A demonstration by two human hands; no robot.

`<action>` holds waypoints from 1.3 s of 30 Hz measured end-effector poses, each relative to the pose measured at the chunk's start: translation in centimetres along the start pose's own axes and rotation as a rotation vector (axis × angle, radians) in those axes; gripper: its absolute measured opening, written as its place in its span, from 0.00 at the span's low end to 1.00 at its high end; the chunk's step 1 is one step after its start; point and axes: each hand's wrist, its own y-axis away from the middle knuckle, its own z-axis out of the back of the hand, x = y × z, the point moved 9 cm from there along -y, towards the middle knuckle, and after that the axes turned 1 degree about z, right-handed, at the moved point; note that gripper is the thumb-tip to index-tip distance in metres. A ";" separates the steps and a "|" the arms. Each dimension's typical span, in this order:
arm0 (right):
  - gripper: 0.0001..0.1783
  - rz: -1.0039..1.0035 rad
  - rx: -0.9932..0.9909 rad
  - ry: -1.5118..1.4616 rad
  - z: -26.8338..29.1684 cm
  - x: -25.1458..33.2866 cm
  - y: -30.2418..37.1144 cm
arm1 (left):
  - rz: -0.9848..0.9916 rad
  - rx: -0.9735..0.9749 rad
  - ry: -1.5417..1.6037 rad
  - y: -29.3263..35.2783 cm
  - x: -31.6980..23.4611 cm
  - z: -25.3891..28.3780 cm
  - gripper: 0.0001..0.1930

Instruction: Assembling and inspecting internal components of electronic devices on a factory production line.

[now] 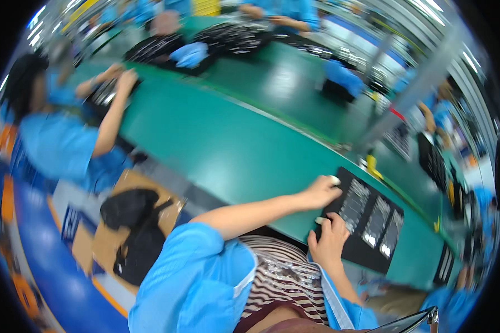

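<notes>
A flat black sheet (pixel 359 253) lies slanted on the green table in front of me. Rows of shiny, clear-looking strips (pixel 379 220) sit on it; blur hides what they are. My left hand (pixel 318 193) is at the sheet's upper left corner, fingers curled together, with a pale cover on one fingertip. Whatever it pinches, if anything, is too small to make out. Lower down, my right hand (pixel 331 238) rests on the sheet's left edge, fingers stretched out and thumb apart. It also has a pale fingertip cover and seems to hold nothing.
The green table (pixel 205 144) runs from upper left to lower right, with a raised rail along its far side. A grey post (pixel 411 91) rises beyond the sheet. A co-worker in blue (pixel 61 139) handles dark pieces at left. Black bags (pixel 136 222) lie on cardboard beside me.
</notes>
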 end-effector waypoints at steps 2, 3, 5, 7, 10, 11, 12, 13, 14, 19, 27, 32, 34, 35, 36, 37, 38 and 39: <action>0.19 -0.009 -0.094 0.035 0.4 -1.4 0.1 | 0.094 -0.041 0.457 1.0 1.5 1.7 0.12; 0.18 -0.015 -0.126 0.052 0.4 -1.6 -0.1 | 0.125 -0.097 0.414 1.9 1.3 3.4 0.13; 0.16 -0.072 -0.160 0.107 0.3 -3.1 -0.1 | 0.116 -0.130 0.340 2.9 1.9 5.8 0.15; 0.14 -0.111 -0.257 0.173 -0.2 -5.6 0.2 | 0.089 -0.098 0.289 3.1 2.0 6.4 0.14; 0.12 -0.218 -0.284 0.244 -0.6 -8.0 1.1 | 0.032 0.001 0.237 3.5 2.8 6.7 0.15; 0.12 -0.244 -0.295 0.254 -0.6 -8.4 1.2 | 0.025 0.029 0.233 3.4 3.2 6.8 0.15; 0.11 -0.260 -0.290 0.254 -0.8 -8.9 1.3 | 0.026 0.037 0.216 3.1 3.6 6.9 0.16; 0.10 -0.252 -0.277 0.248 -0.6 -9.1 1.0 | 0.028 0.018 0.204 3.2 3.5 7.5 0.16; 0.10 -0.245 -0.261 0.245 -0.2 -9.4 0.8 | 0.028 0.002 0.205 3.1 3.4 7.6 0.16; 0.11 -0.237 -0.241 0.192 1.4 -12.2 0.8 | -0.053 -0.031 -0.002 2.6 3.3 6.6 0.15; 0.09 -0.374 -0.164 0.296 6.3 -20.5 4.3 | -0.167 -0.122 -0.110 1.6 -0.6 3.1 0.12; 0.06 -0.371 -0.203 0.352 7.7 -24.7 5.8 | -0.110 -0.072 -0.139 2.2 -1.9 2.9 0.13; 0.05 -0.414 -0.199 0.415 8.2 -26.4 6.4 | -0.120 -0.077 -0.138 2.1 -2.0 2.6 0.13; 0.05 -0.403 -0.192 0.417 7.9 -26.6 6.5 | -0.137 -0.068 -0.146 2.1 -2.2 2.3 0.13; 0.05 -0.426 -0.208 0.463 7.8 -26.9 6.6 | -0.131 -0.078 -0.140 2.2 -2.1 2.2 0.13; 0.06 -0.452 -0.226 0.509 7.9 -27.1 6.6 | -0.121 -0.076 -0.131 2.1 -2.2 2.0 0.13; 0.11 -0.469 -0.174 0.496 7.3 -27.4 6.4 | -0.110 -0.074 -0.124 2.2 -2.3 1.9 0.13; 0.11 -0.459 -0.169 0.497 6.7 -27.3 5.9 | -0.106 -0.083 -0.119 2.2 -2.5 1.8 0.13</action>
